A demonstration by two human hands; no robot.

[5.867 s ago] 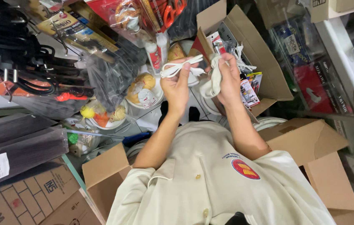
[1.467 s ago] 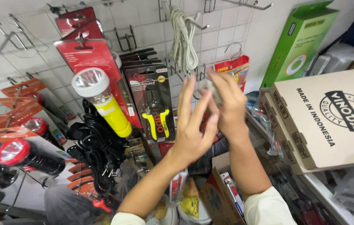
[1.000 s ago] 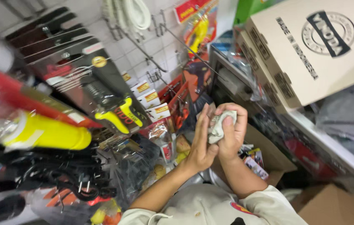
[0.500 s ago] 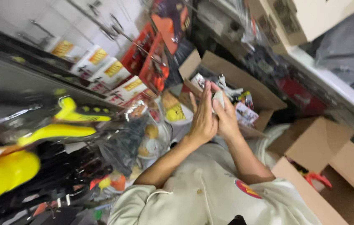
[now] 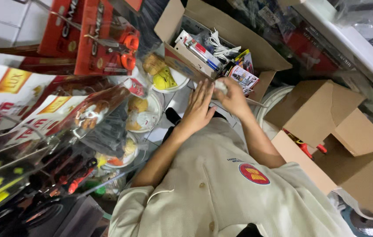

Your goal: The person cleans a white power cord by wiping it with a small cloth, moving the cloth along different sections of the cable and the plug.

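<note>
both hands meet over the open cardboard box, right hand closed on a small white bundle, prob. cord, left hand flat against it; not yet in box.

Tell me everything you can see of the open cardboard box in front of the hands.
The box is plain brown cardboard, flaps open, sitting tilted amid the clutter. It is packed with blister-packed goods, pens and a bundle of white cord. The left hand, fingers spread, and the right hand, closed around a small white thing, are at its near edge; contact is unclear.
</note>
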